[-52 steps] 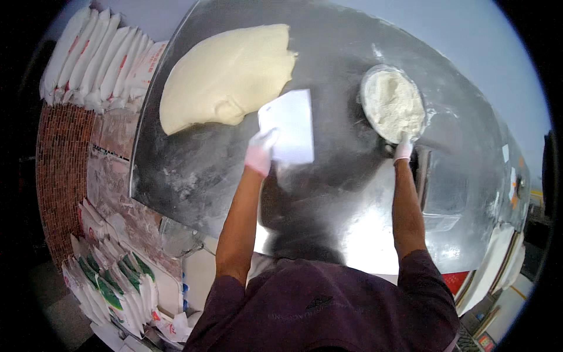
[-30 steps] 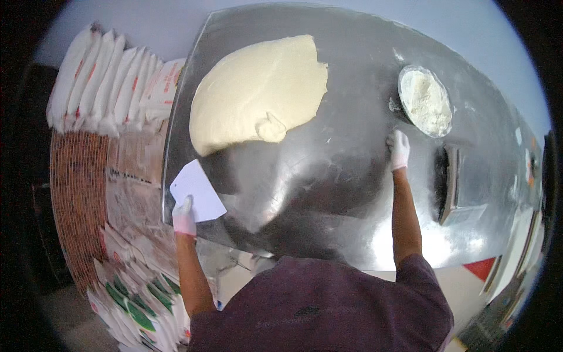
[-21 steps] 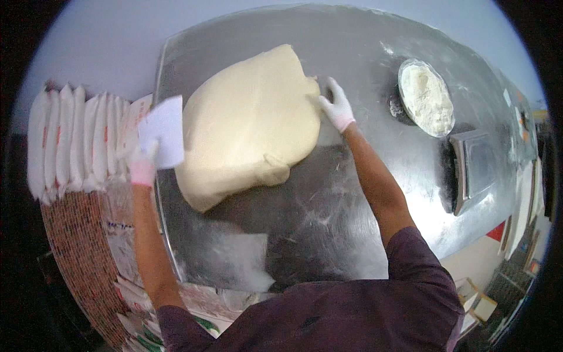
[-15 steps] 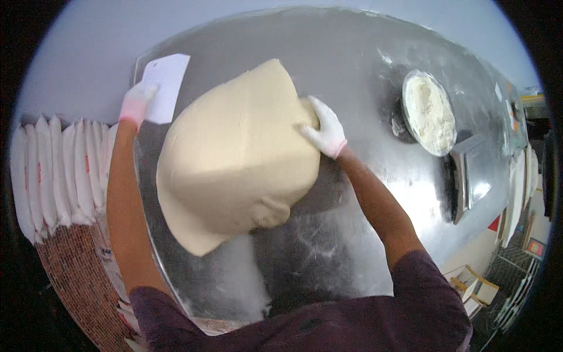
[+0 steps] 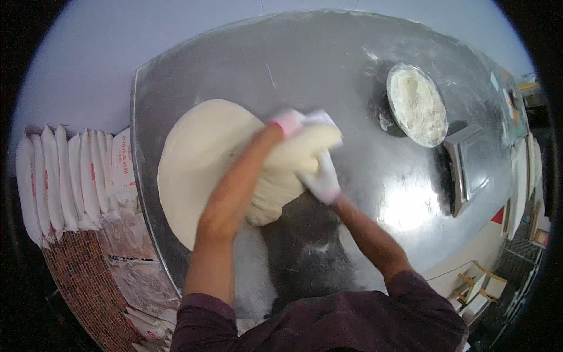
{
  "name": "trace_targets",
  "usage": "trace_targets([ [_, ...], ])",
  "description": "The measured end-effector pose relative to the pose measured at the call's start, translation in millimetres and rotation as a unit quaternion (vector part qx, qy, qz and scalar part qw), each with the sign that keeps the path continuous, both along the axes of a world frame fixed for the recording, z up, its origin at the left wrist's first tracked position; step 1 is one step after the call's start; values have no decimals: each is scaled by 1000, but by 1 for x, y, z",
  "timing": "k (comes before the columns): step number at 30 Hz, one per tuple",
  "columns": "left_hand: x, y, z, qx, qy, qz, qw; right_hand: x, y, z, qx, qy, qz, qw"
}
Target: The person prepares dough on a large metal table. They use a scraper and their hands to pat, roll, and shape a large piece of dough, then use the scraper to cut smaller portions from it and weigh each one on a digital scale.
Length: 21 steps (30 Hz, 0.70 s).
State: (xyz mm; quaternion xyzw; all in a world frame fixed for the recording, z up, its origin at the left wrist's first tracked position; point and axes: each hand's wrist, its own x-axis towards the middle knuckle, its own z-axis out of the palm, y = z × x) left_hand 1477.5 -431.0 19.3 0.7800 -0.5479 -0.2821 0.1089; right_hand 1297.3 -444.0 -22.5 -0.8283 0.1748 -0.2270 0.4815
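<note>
A large, smooth slab of pale dough (image 5: 196,158) lies on the left of the metal table. From its right side a thick roll of dough (image 5: 305,146) is raised, blurred by motion. My left hand (image 5: 291,122), in a white glove with a pink cuff, has crossed over the dough and is closed on a white dough scraper (image 5: 321,117); the roll hides part of its fingers. Gloved too, my right hand (image 5: 322,179) grips the roll from below and right. A wrinkled lump of dough (image 5: 267,208) hangs under my left forearm.
At the right of the metal table (image 5: 328,64) stands a round bowl of flour (image 5: 419,105), with a metal scale (image 5: 466,167) nearer me. Stacked white sacks (image 5: 67,176) line the left, above a brick-patterned floor (image 5: 88,287). A chair-like wooden object (image 5: 481,287) is at the lower right.
My left hand has swung from the dough's far left to its right side with the scraper. The right part of the dough has come up in my right hand, which moved lower.
</note>
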Motion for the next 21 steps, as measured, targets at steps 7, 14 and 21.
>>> trace_targets([
  [7, -118, 24, 10, -114, 61, -70, 989, -220, 51, 17, 127, 251, -42, 959],
  [14, 119, 156, 68, -245, -134, 324, 904, -77, -33, 48, -126, 164, -25, 978],
  [21, 251, 319, 82, -98, -159, 488, 852, 112, 22, 70, -95, 215, 188, 954],
])
